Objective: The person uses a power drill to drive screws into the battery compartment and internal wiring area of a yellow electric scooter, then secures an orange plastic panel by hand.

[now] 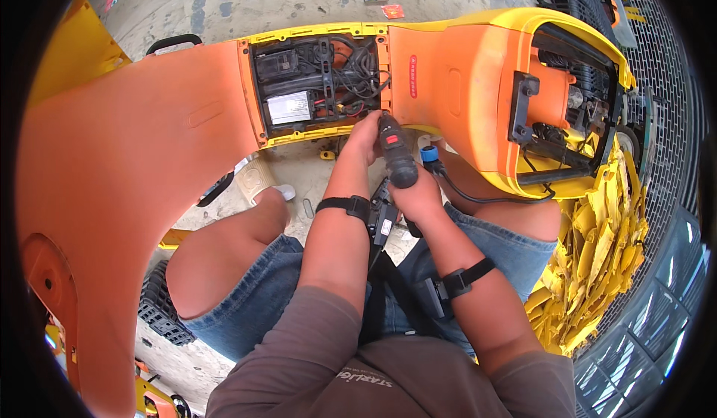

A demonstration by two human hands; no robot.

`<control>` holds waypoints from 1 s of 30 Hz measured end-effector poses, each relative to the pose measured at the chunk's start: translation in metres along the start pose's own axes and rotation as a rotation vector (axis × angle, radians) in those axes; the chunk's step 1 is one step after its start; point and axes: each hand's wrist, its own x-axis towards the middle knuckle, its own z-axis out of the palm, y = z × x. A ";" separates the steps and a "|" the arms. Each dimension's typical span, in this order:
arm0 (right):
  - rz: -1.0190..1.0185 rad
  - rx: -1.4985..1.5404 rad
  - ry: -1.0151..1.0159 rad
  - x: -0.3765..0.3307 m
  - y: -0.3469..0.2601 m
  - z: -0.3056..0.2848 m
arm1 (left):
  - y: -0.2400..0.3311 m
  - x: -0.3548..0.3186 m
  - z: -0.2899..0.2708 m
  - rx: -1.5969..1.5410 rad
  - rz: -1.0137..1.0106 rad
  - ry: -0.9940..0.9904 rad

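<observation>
The person sits low on the concrete floor (314, 4) with knees apart, an orange and yellow scooter body (448, 67) lying across in front of them. One black power screwdriver (396, 153) is in play. The right hand (418, 194) is clenched around its lower grip, and the left hand (366, 136) closes around the upper end near the nose, steadying it. Both sets of fingers are wrapped tight on the tool; neither hand is free.

The tool's long axis runs from near to far, tilted a little to the left, with the nose at the far end. That nose sits right at the near right corner of the open compartment (321, 86) in the scooter body, beside the yellow trim strip (314, 136) along the compartment's near edge. So the work point lies just beyond the left hand, which is the nearer of the two to it; the right hand is behind, closer to the person's body. The tip itself is hidden by the left fingers, so I cannot tell whether it touches a screw.

Inside the compartment I count one silver control box (289, 107) at the near left and a tangle of black wiring (351, 75) to its right. A blue connector (429, 154) with a black cable hangs just right of the tool. Each forearm wears one black strap, two in all. A heap of yellow plastic parts (597, 254) lies at the right.
</observation>
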 end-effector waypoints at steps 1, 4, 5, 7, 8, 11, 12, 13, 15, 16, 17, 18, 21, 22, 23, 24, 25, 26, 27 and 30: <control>0.078 0.095 -0.051 0.001 -0.004 -0.001 | -0.002 0.000 -0.004 0.029 -0.011 -0.016; 0.153 0.192 -0.079 0.006 -0.001 0.003 | 0.000 -0.014 -0.007 0.092 -0.021 -0.093; 0.187 0.205 -0.090 0.008 -0.002 0.000 | 0.002 -0.019 -0.007 0.109 -0.046 -0.138; 0.206 0.247 -0.083 0.005 -0.009 -0.004 | 0.001 -0.021 -0.014 0.025 -0.072 -0.270; 0.189 0.278 -0.061 0.003 -0.013 -0.004 | 0.000 -0.021 -0.017 -0.017 -0.084 -0.336; 0.199 0.412 -0.079 0.005 -0.017 -0.005 | -0.013 -0.031 -0.012 -0.084 -0.060 -0.447; 0.197 0.441 -0.090 0.006 -0.017 -0.006 | -0.017 -0.035 -0.010 -0.103 -0.050 -0.484; 0.164 0.472 -0.089 0.008 -0.014 -0.005 | -0.021 -0.041 -0.005 -0.176 -0.025 -0.516; 0.196 0.442 -0.073 0.007 -0.017 -0.003 | -0.027 -0.039 -0.008 -0.225 -0.007 -0.523; 0.209 0.426 -0.066 0.006 -0.018 -0.002 | -0.029 -0.035 -0.008 -0.251 0.005 -0.527; 0.198 0.423 -0.062 0.008 -0.016 -0.002 | -0.032 -0.030 -0.007 -0.274 0.024 -0.509; 0.198 0.419 -0.073 0.008 -0.015 -0.002 | -0.032 -0.031 -0.007 -0.306 0.009 -0.537; 0.177 0.428 -0.072 0.004 -0.020 -0.001 | -0.031 -0.033 -0.012 -0.363 -0.023 -0.610; 0.187 0.425 -0.068 0.003 -0.020 0.000 | -0.032 -0.031 -0.015 -0.358 -0.029 -0.620; 0.198 0.422 -0.065 0.002 -0.021 0.002 | -0.033 -0.029 -0.018 -0.353 -0.035 -0.630; 0.206 0.419 -0.062 0.002 -0.021 0.003 | -0.032 -0.030 -0.018 -0.348 -0.039 -0.639; 0.210 0.403 -0.063 0.002 -0.022 0.002 | -0.031 -0.030 -0.016 -0.356 -0.038 -0.640; 0.213 0.388 -0.064 0.003 -0.023 -0.001 | -0.031 -0.031 -0.015 -0.365 -0.037 -0.641; 0.218 0.373 -0.067 0.002 -0.025 -0.002 | -0.031 -0.033 -0.014 -0.373 -0.036 -0.640; 0.214 0.384 -0.078 0.001 -0.030 -0.008 | -0.031 -0.036 -0.011 -0.359 -0.032 -0.606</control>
